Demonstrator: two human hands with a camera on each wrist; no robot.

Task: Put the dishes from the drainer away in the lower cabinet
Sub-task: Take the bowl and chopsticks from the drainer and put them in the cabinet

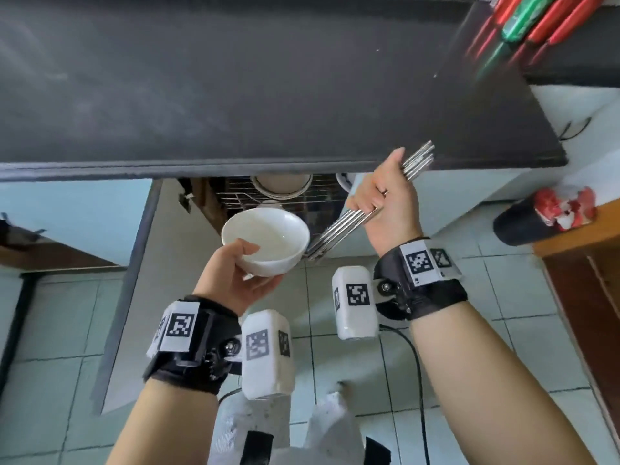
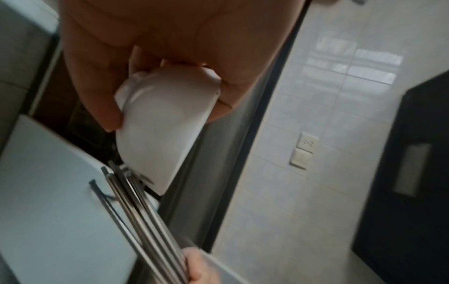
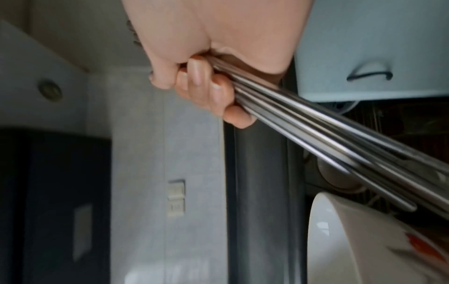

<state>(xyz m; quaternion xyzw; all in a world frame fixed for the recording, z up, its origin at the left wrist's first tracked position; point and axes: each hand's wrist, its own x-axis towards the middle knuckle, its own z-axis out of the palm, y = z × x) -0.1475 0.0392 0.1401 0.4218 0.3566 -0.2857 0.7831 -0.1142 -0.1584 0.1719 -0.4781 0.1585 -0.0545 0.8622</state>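
Below dark counter (image 1: 235, 95), seemingly tiled floor (image 1: 503, 347)

A home kitchen is showing here: a dark countertop (image 1: 235, 78) is running over an open lower cabinet (image 1: 268, 196), where a wire rack (image 1: 235, 193) is holding stacked bowls (image 1: 281, 186). Pale floor tiles (image 1: 503, 347) are spreading below, and a tiled wall (image 2: 316, 115) is carrying a socket (image 2: 303, 151).

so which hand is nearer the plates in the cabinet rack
Left. The left hand holds the bowl just below the plates; the right hand, gripping the chopsticks, is off to their right.
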